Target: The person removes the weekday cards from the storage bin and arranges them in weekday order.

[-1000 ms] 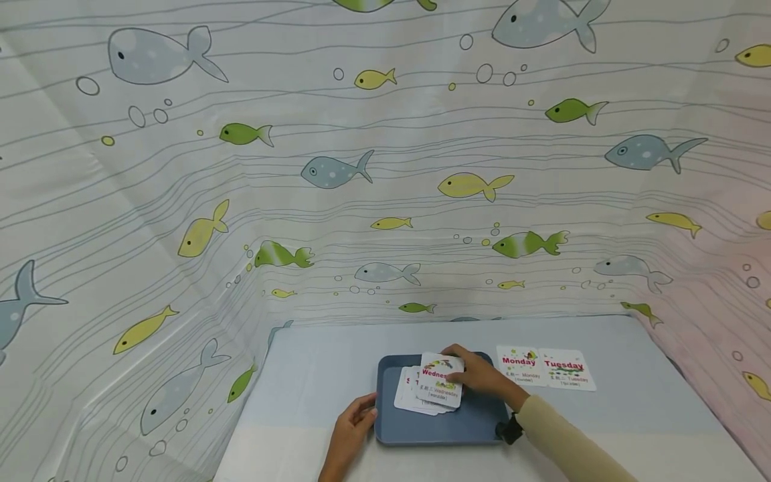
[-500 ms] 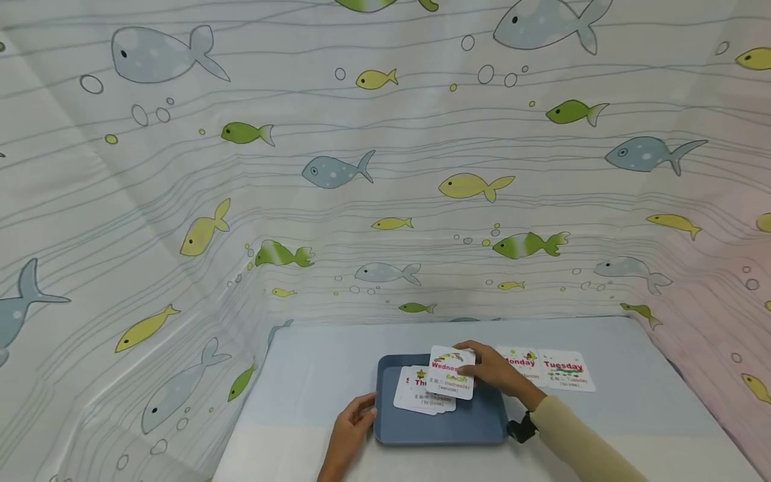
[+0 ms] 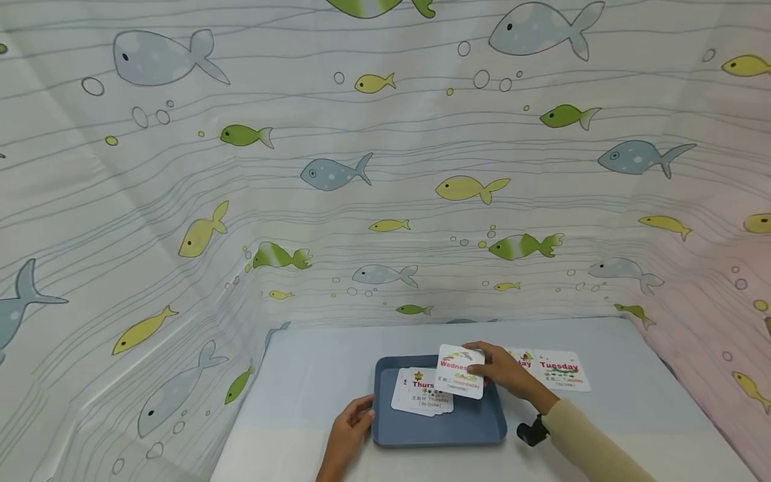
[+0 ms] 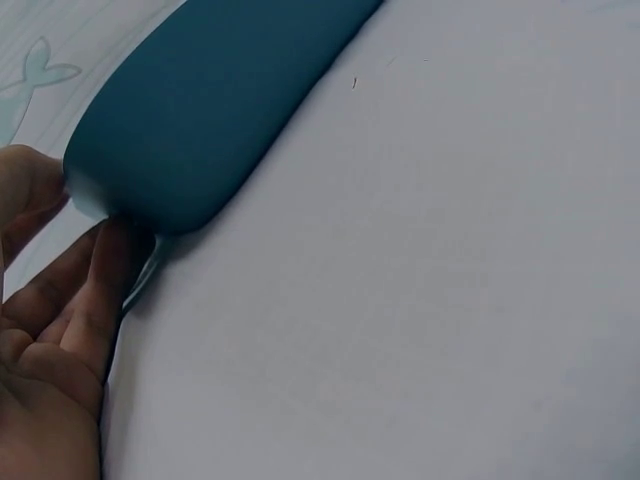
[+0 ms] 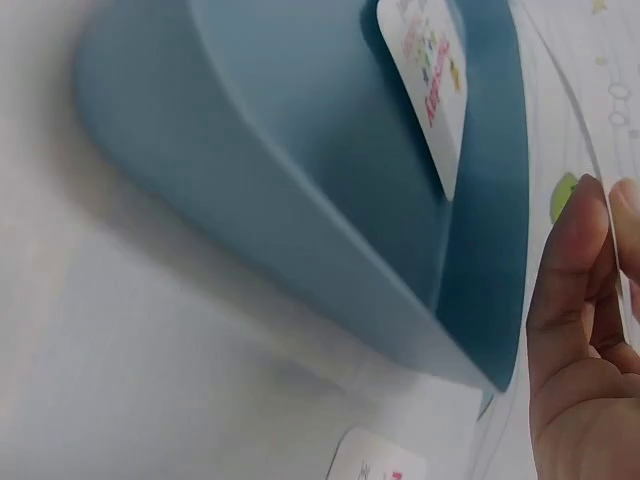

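Note:
My right hand (image 3: 512, 371) pinches a white "Wednesday" flash card (image 3: 458, 375) by its right side, raised over the tray. In the right wrist view that card (image 5: 570, 85) is seen edge-on between thumb and fingers of the hand (image 5: 580, 330). Beneath it lies a small pile of cards with a "Thursday" card (image 3: 426, 399) on top, in the blue tray (image 3: 440, 432). At the tray's left edge my left hand (image 3: 349, 428) grips the rim. The left wrist view has the hand's (image 4: 60, 330) thumb and fingers at the tray's (image 4: 210, 120) corner.
A "Tuesday" card (image 3: 560, 370) lies on the white table (image 3: 301, 402) right of the tray, with another card (image 3: 523, 359) beside it, partly hidden by my right hand. A fish-patterned sheet (image 3: 421, 134) surrounds the table's back and sides.
My right hand has lifted the Wednesday card off the pile and carried it rightward, uncovering the Thursday card. My left hand has stayed at the tray's edge.

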Available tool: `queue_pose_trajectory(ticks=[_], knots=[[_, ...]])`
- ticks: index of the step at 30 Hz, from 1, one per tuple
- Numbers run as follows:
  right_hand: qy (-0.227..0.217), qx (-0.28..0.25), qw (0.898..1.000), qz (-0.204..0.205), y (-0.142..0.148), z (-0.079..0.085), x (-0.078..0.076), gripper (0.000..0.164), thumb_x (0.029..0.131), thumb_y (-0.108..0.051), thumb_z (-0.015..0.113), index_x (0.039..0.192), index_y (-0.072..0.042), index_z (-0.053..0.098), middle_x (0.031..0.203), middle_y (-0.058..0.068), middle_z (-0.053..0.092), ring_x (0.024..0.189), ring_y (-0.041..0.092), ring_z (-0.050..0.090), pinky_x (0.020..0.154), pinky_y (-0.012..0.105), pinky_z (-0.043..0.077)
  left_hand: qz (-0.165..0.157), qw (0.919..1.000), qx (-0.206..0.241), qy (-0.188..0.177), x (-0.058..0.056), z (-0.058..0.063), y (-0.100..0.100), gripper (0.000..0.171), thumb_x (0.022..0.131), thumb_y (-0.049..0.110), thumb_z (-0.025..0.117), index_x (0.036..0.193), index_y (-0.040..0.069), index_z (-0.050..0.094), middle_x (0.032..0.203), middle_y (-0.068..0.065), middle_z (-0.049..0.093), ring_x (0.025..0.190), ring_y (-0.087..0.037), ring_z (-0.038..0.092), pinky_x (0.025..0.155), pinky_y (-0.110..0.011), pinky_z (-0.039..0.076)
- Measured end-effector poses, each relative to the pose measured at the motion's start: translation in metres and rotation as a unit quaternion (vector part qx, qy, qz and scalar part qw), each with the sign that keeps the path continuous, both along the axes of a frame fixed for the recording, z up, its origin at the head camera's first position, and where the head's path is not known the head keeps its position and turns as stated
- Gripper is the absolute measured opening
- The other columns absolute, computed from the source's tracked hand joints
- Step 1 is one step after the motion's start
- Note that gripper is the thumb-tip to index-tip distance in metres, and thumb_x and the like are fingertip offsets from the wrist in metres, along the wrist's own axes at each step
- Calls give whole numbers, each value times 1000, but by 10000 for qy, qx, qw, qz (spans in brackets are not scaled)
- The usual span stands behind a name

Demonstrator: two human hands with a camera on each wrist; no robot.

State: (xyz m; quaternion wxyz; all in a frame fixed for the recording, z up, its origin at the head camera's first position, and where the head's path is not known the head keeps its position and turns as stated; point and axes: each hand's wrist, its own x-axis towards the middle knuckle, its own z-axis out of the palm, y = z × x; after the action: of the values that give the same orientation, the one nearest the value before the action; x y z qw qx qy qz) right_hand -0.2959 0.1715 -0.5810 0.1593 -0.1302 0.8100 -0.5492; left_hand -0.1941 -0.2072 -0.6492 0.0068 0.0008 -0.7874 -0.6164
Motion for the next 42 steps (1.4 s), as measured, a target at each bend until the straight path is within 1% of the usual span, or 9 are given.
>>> queue_pose_trajectory(ticks=[6,12,14,19,22,25,32,37,42], knots=[[-131,100,9993,-345,11,1,-2,62,91,-29,74,146,-15,49,114,12,66,84,21,66,69,33,57,-71,9999,-10,155,-1,0,1,38,97,21,65,131,6,62,131,-21,64,108,-23,70,87,-15,53],[-268,-42,9970,-723,22,2,-3,66,90,-27,75,147,-12,44,100,15,65,81,22,68,70,36,60,-64,9997,-113,192,-1,-2,0,36,97,20,66,130,7,63,130,-20,65,103,-15,70,86,-16,53],[-255,-153,9966,-767,27,1,-3,66,90,-25,74,146,-11,44,101,16,66,82,23,69,71,36,60,-56,9997,-156,167,-2,-2,0,35,97,21,65,130,8,64,129,-18,66,102,-13,70,86,-15,53],[-260,-205,9952,-922,44,0,0,64,91,-25,73,148,-14,44,114,16,66,87,22,69,73,35,60,-83,9998,-125,134,-2,-1,0,35,97,22,66,130,9,64,130,-19,65,103,-13,70,86,-16,53],[-344,-118,9933,-1093,55,-2,2,63,92,-25,72,149,-17,45,113,16,64,86,22,68,73,34,60,-69,9999,-90,86,-1,-1,0,36,97,22,66,130,8,63,131,-19,65,103,-13,70,86,-16,53],[-364,-52,9919,-1215,66,-3,3,65,93,-25,71,151,-15,42,111,17,63,86,22,67,72,33,59,-63,9999,-86,102,-1,-2,0,36,97,21,66,130,7,63,131,-20,65,103,-13,70,86,-16,53],[-476,-106,9855,-1624,87,0,5,69,97,-25,67,151,-8,29,119,19,64,90,20,68,73,31,58,-39,10000,-64,38,0,-1,1,35,97,21,66,130,10,63,131,-17,65,105,-13,70,87,-16,53],[-518,133,9826,-1780,99,0,9,66,98,-29,65,150,-9,30,118,18,65,88,20,66,72,30,57,-29,9999,-57,78,1,0,1,36,97,21,66,131,9,63,131,-18,65,106,-17,70,87,-15,53],[-401,453,9787,-1963,111,-3,11,65,98,-34,64,151,-12,33,122,20,63,87,20,65,71,29,56,-58,10000,-33,-38,8,23,8,36,98,13,62,132,2,60,133,-24,62,110,-30,68,86,-13,52]])
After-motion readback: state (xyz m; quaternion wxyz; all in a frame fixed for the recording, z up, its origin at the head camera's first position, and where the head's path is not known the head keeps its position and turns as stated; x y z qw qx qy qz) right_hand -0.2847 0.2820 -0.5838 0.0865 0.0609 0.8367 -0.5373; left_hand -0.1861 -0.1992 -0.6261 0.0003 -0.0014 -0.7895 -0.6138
